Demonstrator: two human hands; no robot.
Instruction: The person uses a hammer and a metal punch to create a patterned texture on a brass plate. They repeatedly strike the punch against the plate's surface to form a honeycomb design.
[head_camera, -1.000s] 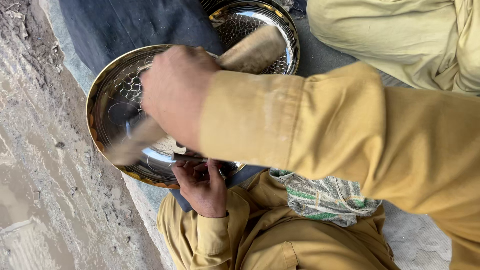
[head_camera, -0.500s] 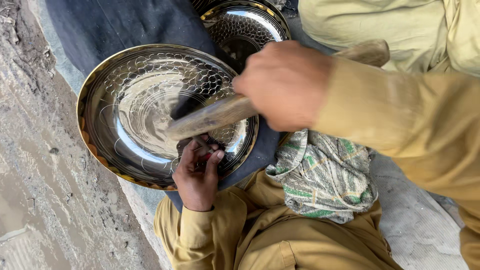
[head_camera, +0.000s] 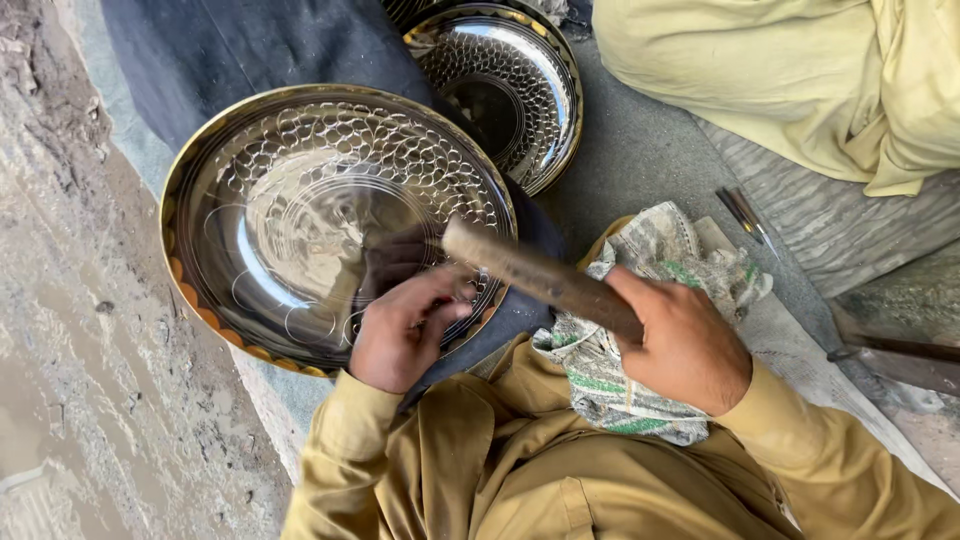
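**Mallet raised over the patterned tray**

My right hand has its grip clamped around the handle of a wooden mallet, whose head end hangs just above the near rim of the large round metal tray. I judge it is held at that slant so the head can come down close to my other hand. My left hand rests on the tray's near edge, fingers curled together on something small and dark that I cannot make out; probably it steadies a punch against the scaled pattern. The tray lies tilted on a dark blue cloth, which likely cushions it.

A second, smaller metal tray lies just beyond, its edge tucked behind the large one. A patterned rag sits on my lap under the mallet hand. Thin metal tools lie on the ground to the right, near another person's pale garment. Bare muddy ground runs along the left.
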